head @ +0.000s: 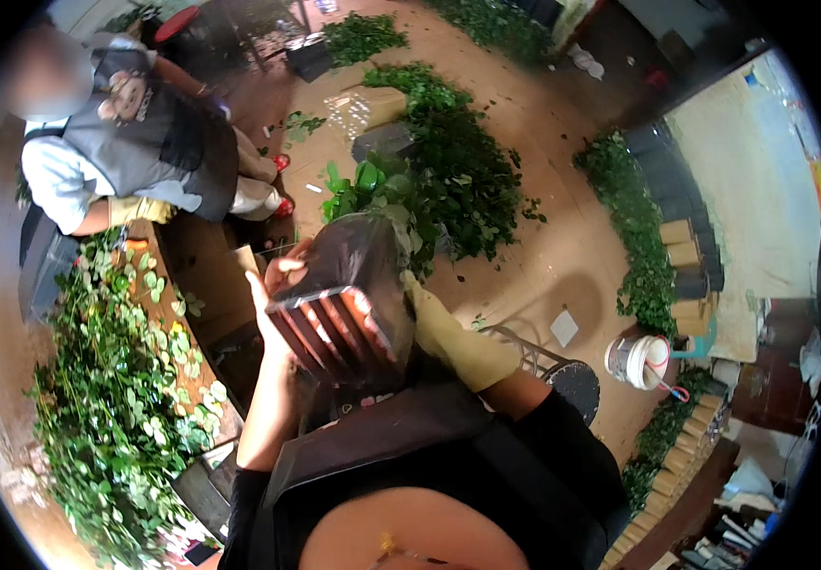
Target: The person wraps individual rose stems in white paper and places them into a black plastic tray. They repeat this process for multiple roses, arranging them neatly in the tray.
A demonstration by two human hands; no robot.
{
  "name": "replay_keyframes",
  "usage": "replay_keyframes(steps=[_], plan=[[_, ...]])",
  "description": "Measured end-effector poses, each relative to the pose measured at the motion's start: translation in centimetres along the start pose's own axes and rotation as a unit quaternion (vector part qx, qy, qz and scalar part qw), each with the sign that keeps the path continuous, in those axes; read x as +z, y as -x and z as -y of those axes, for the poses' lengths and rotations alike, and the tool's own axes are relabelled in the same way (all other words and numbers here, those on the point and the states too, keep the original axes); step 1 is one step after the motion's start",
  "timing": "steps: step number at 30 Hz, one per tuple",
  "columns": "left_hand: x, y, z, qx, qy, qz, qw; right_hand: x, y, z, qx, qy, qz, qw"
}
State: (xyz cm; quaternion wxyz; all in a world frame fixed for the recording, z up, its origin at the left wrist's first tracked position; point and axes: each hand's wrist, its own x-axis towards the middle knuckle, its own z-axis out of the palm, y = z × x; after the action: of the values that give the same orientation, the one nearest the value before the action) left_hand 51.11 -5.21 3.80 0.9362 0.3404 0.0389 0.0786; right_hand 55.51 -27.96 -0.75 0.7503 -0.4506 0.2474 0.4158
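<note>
Before my body is a bundle [353, 256] in a dark wrapper, held between my two hands. Its near end shows several slanting reddish-brown bands [343, 324] with dark gaps; blur hides what they are exactly. Green leafy stems [368, 178] show just beyond its far end. My left hand [275, 310], bare, supports the bundle's left side with the fingers spread along it. On the right side presses my right hand [453, 335], in a pale yellow glove. A small tan piece [246, 260] shows at the left fingertips; I cannot tell whether it is held.
A leafy heap [118, 399] covers the worktable at left, where a co-worker [161, 135] stands wearing gloves. Wrapped leafy bundles [467, 164] lie on the floor ahead. At right are a round stool [574, 388], a white bucket [628, 362] and rows of wrapped bundles [685, 242].
</note>
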Motion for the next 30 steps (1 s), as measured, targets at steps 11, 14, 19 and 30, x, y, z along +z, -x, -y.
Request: replay_keyframes(steps=[11,14,19,30], plan=[[-15.7,12.8,8.6,-0.283,-0.276,-0.317,0.862,-12.1,-5.1,-3.4,-0.036,0.377,-0.328,0.865],[-16.4,16.9,9.5,-0.395,-0.343,-0.286,0.803,-18.6,-10.0,-6.2,-0.020,0.365,-0.410,0.836],[-16.3,21.4,9.9,-0.413,-0.449,-0.286,0.739,-24.9,-14.5,-7.2,-0.003,0.346,-0.483,0.804],[-18.4,24.8,9.7,-0.456,-0.450,-0.323,0.697,-33.6,-25.7,-10.3,-0.071,0.438,-0.509,0.738]])
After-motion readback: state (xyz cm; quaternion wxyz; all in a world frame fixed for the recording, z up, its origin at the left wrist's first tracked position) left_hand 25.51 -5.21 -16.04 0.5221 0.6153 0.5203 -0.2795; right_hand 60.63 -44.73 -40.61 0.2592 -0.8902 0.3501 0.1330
